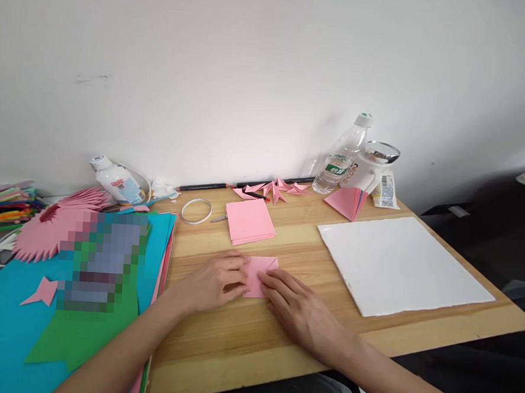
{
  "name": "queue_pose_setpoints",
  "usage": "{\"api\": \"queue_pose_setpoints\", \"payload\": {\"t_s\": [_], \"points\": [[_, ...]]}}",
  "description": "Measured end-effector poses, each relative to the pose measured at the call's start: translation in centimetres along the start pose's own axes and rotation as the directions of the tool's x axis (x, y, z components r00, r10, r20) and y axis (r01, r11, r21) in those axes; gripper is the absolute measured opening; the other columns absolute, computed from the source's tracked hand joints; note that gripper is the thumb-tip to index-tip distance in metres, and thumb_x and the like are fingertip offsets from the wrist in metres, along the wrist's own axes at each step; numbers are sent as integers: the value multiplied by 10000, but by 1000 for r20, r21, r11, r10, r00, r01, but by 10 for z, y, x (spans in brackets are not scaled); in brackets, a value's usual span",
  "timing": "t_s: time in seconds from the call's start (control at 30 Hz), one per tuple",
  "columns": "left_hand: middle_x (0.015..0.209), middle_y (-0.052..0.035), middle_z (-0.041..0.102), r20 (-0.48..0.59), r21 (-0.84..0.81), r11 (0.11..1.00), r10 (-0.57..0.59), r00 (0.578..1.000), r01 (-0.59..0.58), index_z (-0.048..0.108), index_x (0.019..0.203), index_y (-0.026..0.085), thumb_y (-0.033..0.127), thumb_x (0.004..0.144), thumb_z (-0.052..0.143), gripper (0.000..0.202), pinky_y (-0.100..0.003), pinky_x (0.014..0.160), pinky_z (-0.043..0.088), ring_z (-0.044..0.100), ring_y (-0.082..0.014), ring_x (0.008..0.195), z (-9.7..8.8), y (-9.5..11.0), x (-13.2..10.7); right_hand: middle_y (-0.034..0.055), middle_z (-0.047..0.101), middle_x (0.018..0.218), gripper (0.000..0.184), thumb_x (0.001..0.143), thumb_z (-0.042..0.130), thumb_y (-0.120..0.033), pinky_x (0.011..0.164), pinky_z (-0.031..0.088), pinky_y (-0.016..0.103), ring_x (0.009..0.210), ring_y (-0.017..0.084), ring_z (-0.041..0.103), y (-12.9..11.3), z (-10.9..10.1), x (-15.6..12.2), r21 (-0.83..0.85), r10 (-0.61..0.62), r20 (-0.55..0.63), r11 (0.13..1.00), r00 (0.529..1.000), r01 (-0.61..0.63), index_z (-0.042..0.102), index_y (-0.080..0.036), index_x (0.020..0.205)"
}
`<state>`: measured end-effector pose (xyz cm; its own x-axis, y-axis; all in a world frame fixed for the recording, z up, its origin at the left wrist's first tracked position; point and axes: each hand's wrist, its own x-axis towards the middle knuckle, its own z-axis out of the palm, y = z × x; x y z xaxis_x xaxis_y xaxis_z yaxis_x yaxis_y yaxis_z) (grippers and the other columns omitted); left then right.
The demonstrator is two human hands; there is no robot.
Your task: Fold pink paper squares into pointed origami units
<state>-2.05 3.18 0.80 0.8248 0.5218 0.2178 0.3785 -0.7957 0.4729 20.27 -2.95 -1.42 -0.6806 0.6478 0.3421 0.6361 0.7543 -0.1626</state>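
— On the wooden table (217, 357), directly before you, lies the pink sheet (254, 279), flat, a diagonal line at its far right corner. Both your hands touch it.

— State of your grip?

— Your left hand (222, 280) is loosely curled at the sheet's left edge, a gap showing between thumb and fingers. Your right hand (298, 308) lies over the right part, fingers close together, fingertips on the paper. Whether either one pinches the sheet, I cannot tell.

— Beyond your hands?

— Just past the sheet, a stack of pink paper (251, 221). To its left lies a silver ring (195, 222). Behind the stack, near the wall, are folded pink pieces (278, 190).

— On your right?

— A white board (404, 267), lying flat. Behind it you have a pink folded fan (346, 203), near a white mug (366, 170) and a clear bottle (339, 160).

— On your left?

— Blue paper (5, 329) under green paper (98, 335), with a pleated pink ring (60, 223) towards the wall.
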Motion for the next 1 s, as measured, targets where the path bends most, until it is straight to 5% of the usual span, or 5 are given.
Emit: {"api": "queue_pose_setpoints", "payload": {"t_s": [0.3, 0.63, 0.73, 0.83, 1.0], "points": [[721, -47, 655, 74, 6, 993, 115, 991, -115, 612, 793, 145, 213, 885, 450, 199, -293, 805, 470, 594, -160, 785, 3, 27, 5, 151, 573, 1016, 247, 903, 319, -102, 908, 488, 418, 1110, 263, 510, -3, 2, 6, 55, 130, 27, 990, 991, -132, 532, -131, 1024], [766, -53, 664, 56, -19, 993, 119, 991, -118, 615, 823, 145, 193, 886, 439, 193, -292, 787, 481, 601, -161, 799, 9, 25, 4, 122, 503, 1064, 180, 896, 374, -110, 850, 490, 392, 1077, 234, 480, 1, 1, 7, 168, 199, 20, 965, 980, -200, 529, -181, 954], [826, -65, 670, 45, -18, 988, 153, 987, -152, 612, 877, 141, 182, 882, 445, 172, -316, 851, 467, 610, -156, 816, 11, 26, 6, 149, 481, 1136, 188, 881, 379, -118, 840, 463, 458, 1111, 277, 439, 7, 3, 13, 52, 329, -106, 944, 938, -325, 537, -181, 961], [854, -77, 661, 66, -31, 986, 163, 984, -161, 610, 872, 136, 183, 875, 458, 158, -305, 843, 475, 608, -167, 867, 11, 27, 6, 158, 531, 1081, 198, 864, 407, -138, 785, 467, 464, 994, 282, 507, 14, 3, 21, -46, 444, -84, 892, 892, -449, 543, -173, 1004], [909, -78, 655, -25, -81, 989, 123, 992, -125, 623, 896, 148, 177, 873, 467, 160, -281, 820, 487, 608, -160, 880, 12, 29, 5, 93, 636, 862, 144, 793, 507, -133, 687, 483, 345, 778, 221, 600, 22, -9, 31, 172, 581, 49, 796, 813, -580, 578, -163, 914]]}}
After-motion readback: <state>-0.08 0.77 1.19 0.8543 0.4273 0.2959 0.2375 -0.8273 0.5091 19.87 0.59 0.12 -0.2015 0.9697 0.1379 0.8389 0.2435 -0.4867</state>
